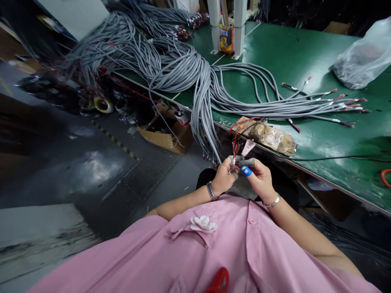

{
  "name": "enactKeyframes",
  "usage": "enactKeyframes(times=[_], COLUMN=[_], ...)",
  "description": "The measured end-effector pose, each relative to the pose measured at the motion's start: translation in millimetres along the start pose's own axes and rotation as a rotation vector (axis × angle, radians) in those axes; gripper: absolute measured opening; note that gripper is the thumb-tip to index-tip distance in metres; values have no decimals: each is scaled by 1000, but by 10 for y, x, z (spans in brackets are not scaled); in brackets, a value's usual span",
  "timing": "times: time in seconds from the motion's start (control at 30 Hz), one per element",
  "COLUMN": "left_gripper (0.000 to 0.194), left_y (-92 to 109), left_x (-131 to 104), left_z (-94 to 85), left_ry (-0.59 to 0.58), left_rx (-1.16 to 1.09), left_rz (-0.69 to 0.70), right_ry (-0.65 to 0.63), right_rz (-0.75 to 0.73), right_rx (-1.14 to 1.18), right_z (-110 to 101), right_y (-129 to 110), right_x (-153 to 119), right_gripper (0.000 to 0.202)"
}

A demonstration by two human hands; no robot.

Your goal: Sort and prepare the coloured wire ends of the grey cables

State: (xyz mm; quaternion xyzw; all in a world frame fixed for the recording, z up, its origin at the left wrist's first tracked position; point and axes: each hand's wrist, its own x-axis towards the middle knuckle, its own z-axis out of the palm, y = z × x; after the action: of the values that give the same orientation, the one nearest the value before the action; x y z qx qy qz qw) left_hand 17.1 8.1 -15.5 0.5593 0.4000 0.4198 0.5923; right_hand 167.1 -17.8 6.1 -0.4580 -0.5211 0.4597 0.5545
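Observation:
Close in front of my body, my left hand (224,177) pinches the end of a grey cable, around its white sleeve (233,161). Thin red, dark and orange wires (235,147) fan upward from there toward the table edge. My right hand (262,179) is closed right beside it, fingers meeting the left fingertips; what they pinch is hidden. Grey covers sit on several fingertips, and a blue wrap (246,171) is on the right thumb. Just beyond the hands is a pink clip-like piece (249,147) at the table edge.
A thick bundle of grey cables (183,73) lies across the green table (290,53) and hangs over its edge. A taped wooden block (271,138) sits at the edge. White posts (240,28), a plastic bag (363,57) and a cardboard box (165,136) below are nearby.

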Motion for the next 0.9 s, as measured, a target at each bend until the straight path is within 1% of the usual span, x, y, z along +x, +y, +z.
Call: enactKeyframes(times=[0.07,0.13,0.27,0.37,0.47,0.57,0.63,0.67,0.73,0.83,0.87,0.9], left_gripper=[42,45,50,48,57,64,62,60,54,45,42,40], left_y=[-24,-48,-81,-97,-85,-20,41,70,118,159,166,171], left_x=[-8,-15,-23,-26,-32,-43,-53,-58,-62,-57,-56,-60], left_z=[-8,-19,-39,-61,-99,-142,-166,-176,-194,-230,-245,-260], left_ry=[-27,-47,-105,-172,-228,-304,-343,-337,-249,-53,-19,-8], left_rx=[87,159,327,412,404,293,152,58,-145,-405,-464,-506], left_rz=[50,107,179,203,191,196,185,162,96,19,6,-2], right_ry=[-77,-123,-100,-124,-125,-93,-60,-42,-9,36,55,74], right_rz=[-41,-67,-121,-160,-128,-86,-70,-60,-38,-1,10,21], right_rx=[-59,-102,-172,-240,-240,-180,-138,-122,-103,-45,-12,22], right_z=[24,35,27,5,-25,-58,-80,-92,-116,-147,-155,-162], right_y=[-32,-31,-42,-102,-142,-134,-119,-110,-88,-34,-12,9], right_x=[-2,-2,-6,0,10,21,30,35,44,51,52,53], right_gripper=[15,19,29,22,18,18,18,18,19,18,18,18])
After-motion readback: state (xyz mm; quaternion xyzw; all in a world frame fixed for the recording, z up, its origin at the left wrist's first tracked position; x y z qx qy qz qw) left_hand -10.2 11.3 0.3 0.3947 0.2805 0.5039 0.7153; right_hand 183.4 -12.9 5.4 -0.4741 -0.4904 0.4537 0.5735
